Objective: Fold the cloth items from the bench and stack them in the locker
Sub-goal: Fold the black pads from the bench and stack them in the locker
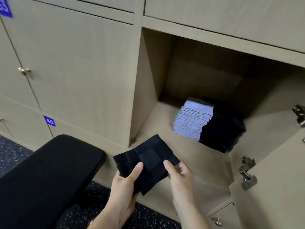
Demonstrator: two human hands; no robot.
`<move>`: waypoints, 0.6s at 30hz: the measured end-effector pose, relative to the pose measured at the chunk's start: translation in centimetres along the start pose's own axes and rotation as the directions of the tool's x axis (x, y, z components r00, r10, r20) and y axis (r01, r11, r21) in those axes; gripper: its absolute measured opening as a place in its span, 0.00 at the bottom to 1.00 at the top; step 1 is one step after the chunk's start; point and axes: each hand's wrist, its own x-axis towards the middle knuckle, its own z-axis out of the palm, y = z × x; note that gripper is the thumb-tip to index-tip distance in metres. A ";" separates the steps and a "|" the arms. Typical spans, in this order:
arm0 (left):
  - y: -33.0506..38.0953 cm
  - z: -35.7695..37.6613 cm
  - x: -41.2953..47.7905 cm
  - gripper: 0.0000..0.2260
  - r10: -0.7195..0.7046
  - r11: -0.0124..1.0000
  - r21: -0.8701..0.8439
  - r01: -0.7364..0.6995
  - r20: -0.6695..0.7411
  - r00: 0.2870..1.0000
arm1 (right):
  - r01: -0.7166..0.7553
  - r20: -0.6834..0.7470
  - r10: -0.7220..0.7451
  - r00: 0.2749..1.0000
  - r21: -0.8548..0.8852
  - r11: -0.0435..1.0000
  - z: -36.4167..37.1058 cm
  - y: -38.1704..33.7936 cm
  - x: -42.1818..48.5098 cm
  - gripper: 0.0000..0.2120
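A folded black cloth (148, 160) is held in front of the open locker (165, 66). My left hand (127, 180) grips its near left edge, thumb on top. My right hand (179, 176) pinches its right edge, thumb on top. Inside the locker stand two stacks side by side: folded pale lavender cloths (193, 119) on the left and folded black cloths (222, 128) on the right. The held cloth is just outside the locker's front edge, left of and nearer than the stacks.
A black padded bench (49, 176) fills the lower left. The locker door (272, 179) hangs open at right with metal hinges (247, 174). Closed locker doors with brass knobs (24, 70) and a blue 48 tag (49, 121) lie left. Dark speckled floor (11, 152) below.
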 end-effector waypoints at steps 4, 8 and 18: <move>0.2 -0.7 3.3 0.14 -0.016 1.000 -0.014 0.016 -0.038 0.999 | -0.077 0.025 0.075 0.997 0.102 0.992 1.0 1.0 5.6 0.17; -0.1 -1.9 5.3 0.14 -0.027 1.000 -0.016 0.026 -0.072 0.997 | -0.098 0.004 0.098 0.995 0.011 0.995 1.9 2.3 11.1 0.21; -0.8 -2.9 7.8 0.12 -0.050 0.999 -0.010 0.050 -0.073 0.996 | -0.164 -0.121 0.139 0.983 -0.227 0.960 3.8 4.9 17.2 0.10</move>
